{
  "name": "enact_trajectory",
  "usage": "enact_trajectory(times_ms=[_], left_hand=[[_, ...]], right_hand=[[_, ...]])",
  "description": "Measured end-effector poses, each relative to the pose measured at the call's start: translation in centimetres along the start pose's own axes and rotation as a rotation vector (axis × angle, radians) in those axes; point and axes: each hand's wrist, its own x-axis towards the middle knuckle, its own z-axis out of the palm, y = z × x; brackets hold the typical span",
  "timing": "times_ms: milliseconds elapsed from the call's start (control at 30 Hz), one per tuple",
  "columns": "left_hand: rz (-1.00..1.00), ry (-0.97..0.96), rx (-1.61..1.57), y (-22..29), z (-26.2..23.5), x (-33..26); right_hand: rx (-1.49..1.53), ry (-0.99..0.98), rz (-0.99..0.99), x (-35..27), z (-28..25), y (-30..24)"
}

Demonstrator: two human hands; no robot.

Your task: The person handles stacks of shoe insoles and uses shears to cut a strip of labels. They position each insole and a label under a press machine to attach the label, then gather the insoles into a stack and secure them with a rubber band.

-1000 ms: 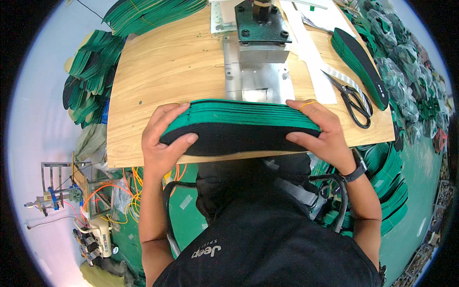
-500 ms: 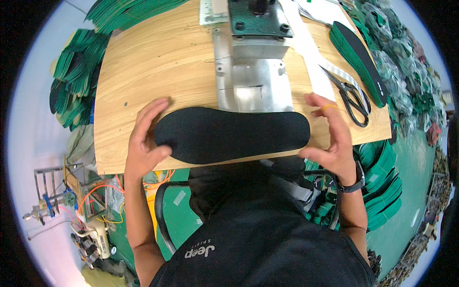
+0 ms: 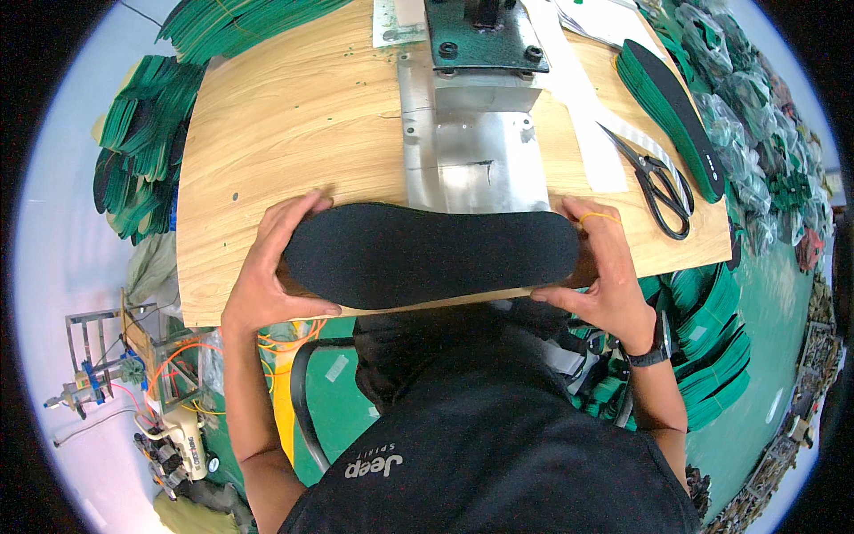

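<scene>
A black shoe insole (image 3: 427, 256) lies crosswise at the table's front edge, its wide end to the left. My left hand (image 3: 267, 271) curves round that wide end, thumb along the near edge and fingers at the far edge. Round the narrow end my right hand (image 3: 605, 280) does the same, fingertips at the far corner and thumb on the near side. Whether more insoles lie beneath the top one is hidden. Just beyond it, a metal plate (image 3: 471, 165) belongs to a bench fixture with a dark bolted block (image 3: 487, 43).
Black-handled scissors (image 3: 660, 191) and a stack of green insoles with a black top (image 3: 672, 120) lie on the wooden table (image 3: 285, 133) at the right. A white strip (image 3: 592, 133) runs beside the fixture. Bundled green insoles (image 3: 151, 116) stand off the left edge, others (image 3: 712, 347) below right.
Both hands have closed in on the insole's ends, from fingers held apart to gripping its edges. The insole itself has hardly moved.
</scene>
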Motion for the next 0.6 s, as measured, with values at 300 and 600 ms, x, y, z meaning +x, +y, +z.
enact_trajectory(times_ms=[300, 600], left_hand=[[-0.231, 0.179, -0.004, -0.5, 0.7, -0.3], [-0.117, 0.223, 0.061, -1.8, -0.4, 0.6]], right_hand=[[-0.028, -0.06, 0.0, 1.3, 1.0, 0.7], [-0.017, 0.062, -0.059, 4.2, 2.4, 1.7]])
